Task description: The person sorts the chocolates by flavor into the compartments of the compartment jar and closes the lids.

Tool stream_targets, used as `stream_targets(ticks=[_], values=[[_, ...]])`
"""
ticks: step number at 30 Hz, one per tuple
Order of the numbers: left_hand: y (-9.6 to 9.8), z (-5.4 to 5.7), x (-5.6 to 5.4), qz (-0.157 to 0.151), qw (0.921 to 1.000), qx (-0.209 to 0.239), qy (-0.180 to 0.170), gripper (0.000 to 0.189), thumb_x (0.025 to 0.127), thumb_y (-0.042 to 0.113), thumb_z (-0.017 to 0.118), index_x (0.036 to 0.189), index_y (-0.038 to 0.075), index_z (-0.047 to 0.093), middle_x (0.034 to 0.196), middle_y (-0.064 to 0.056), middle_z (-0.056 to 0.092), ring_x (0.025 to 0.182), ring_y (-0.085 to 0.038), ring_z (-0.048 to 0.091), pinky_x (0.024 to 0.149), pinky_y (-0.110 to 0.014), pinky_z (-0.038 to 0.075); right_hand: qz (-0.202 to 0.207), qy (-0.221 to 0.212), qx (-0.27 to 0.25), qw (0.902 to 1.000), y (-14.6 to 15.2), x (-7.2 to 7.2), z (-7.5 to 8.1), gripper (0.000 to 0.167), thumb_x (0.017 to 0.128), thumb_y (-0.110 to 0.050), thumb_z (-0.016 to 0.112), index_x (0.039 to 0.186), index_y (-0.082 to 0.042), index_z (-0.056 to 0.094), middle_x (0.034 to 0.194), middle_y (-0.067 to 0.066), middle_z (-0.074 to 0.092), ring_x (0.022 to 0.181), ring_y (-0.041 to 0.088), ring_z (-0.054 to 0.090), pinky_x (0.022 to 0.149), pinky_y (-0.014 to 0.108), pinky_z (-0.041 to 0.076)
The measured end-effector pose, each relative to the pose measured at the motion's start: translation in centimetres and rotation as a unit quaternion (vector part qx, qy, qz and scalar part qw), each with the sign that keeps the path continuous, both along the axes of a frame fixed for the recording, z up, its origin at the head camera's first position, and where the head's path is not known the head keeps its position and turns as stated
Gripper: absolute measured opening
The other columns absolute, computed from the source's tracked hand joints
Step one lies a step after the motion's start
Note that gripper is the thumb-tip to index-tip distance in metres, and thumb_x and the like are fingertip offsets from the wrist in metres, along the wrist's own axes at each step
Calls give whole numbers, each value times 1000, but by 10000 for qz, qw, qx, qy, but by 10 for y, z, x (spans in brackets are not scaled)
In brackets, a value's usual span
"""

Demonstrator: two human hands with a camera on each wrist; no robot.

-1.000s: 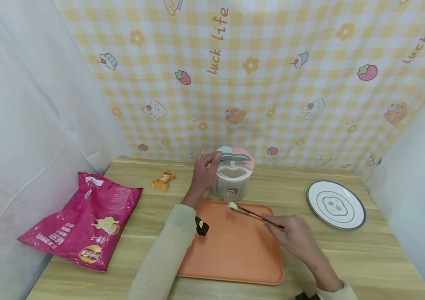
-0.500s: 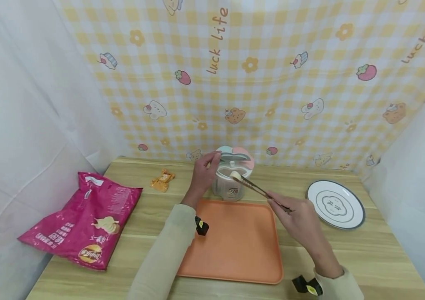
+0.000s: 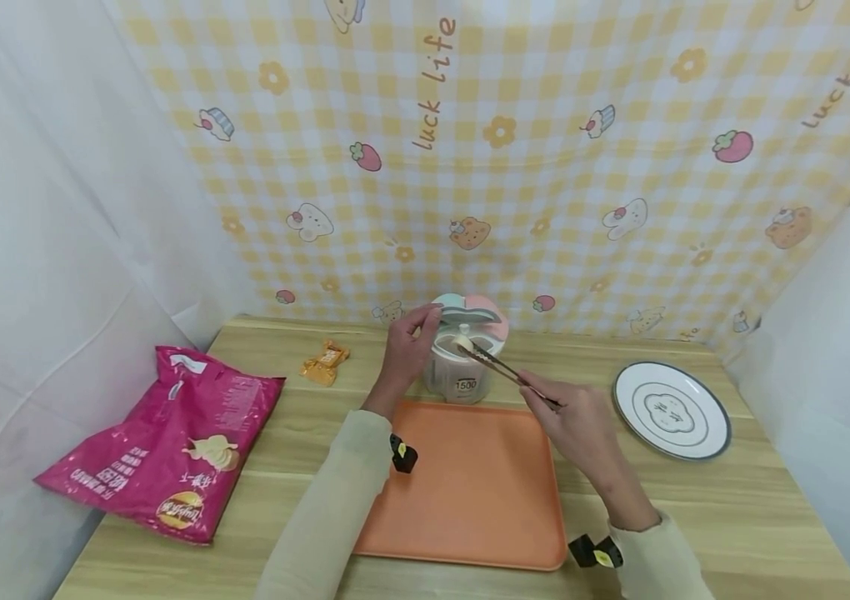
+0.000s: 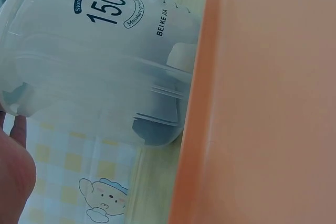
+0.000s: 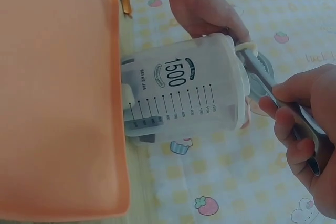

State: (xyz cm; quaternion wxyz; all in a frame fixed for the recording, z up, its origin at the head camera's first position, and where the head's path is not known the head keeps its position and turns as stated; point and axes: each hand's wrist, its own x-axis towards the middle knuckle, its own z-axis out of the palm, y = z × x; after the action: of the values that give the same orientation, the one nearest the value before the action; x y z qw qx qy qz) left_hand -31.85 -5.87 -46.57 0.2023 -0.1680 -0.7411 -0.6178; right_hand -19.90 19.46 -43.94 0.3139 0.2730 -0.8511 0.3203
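Note:
A clear storage canister (image 3: 449, 379) marked 1500 stands behind the orange tray (image 3: 470, 492). Its green and pink lid (image 3: 485, 310) has a front flap (image 3: 470, 316) raised. My left hand (image 3: 405, 354) pinches that flap at its left edge; the exact fingertip contact is partly hidden. My right hand (image 3: 582, 427) grips metal tongs (image 5: 265, 77) from the right. Between the tong tips sits a small pale piece (image 5: 247, 47), at the canister's opening. Another pale piece (image 4: 182, 56) lies at the bottom inside the canister.
A magenta chip bag (image 3: 177, 442) lies on the left of the wooden table. Orange-wrapped snacks (image 3: 326, 362) rest left of the canister. On the right is a white plate (image 3: 672, 408) with a dark rim. A checked cloth (image 3: 500, 183) hangs behind.
My right hand has brought the tongs and the pale piece up from above the tray to the canister's opening. The left hand has stayed at the flap.

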Motion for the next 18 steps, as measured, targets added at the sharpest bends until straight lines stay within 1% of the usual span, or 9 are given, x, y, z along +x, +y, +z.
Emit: stream_targets(ticks=[8, 12, 16, 18], values=[[1, -1, -1, 0, 9999, 98, 70, 28, 106, 20, 60, 119, 1, 75, 125, -13, 71, 115, -26, 66, 100, -44, 50, -57, -149, 35, 9999, 1, 0, -1, 28, 87, -2, 81, 115, -5, 79, 96, 8, 78, 42, -6, 38, 37, 16, 26], [1, -1, -2, -9, 9999, 84, 85, 28, 106, 20, 60, 120, 0, 75, 124, -13, 72, 112, -26, 66, 98, -43, 51, -127, -183, 104, 9997, 1, 1, -1, 29, 87, -3, 81, 116, -5, 79, 98, 10, 78, 46, -4, 49, 36, 15, 26], [1, -1, -1, 3, 10000, 30, 78, 29, 106, 21, 60, 120, 1, 75, 124, -12, 72, 112, -24, 66, 98, -42, 51, -153, -247, 149, 9995, 1, 1, 0, 29, 87, -3, 81, 116, -4, 79, 98, 10, 78, 55, 4, 64, 37, 15, 29], [1, -1, -1, 4, 10000, 11, 78, 29, 106, 21, 60, 120, 0, 75, 124, -12, 72, 113, -24, 66, 99, -41, 51, -191, -289, 207, 9992, 1, 1, 0, 29, 88, -4, 80, 116, -5, 78, 95, 8, 78, 59, 9, 68, 39, 16, 33]])
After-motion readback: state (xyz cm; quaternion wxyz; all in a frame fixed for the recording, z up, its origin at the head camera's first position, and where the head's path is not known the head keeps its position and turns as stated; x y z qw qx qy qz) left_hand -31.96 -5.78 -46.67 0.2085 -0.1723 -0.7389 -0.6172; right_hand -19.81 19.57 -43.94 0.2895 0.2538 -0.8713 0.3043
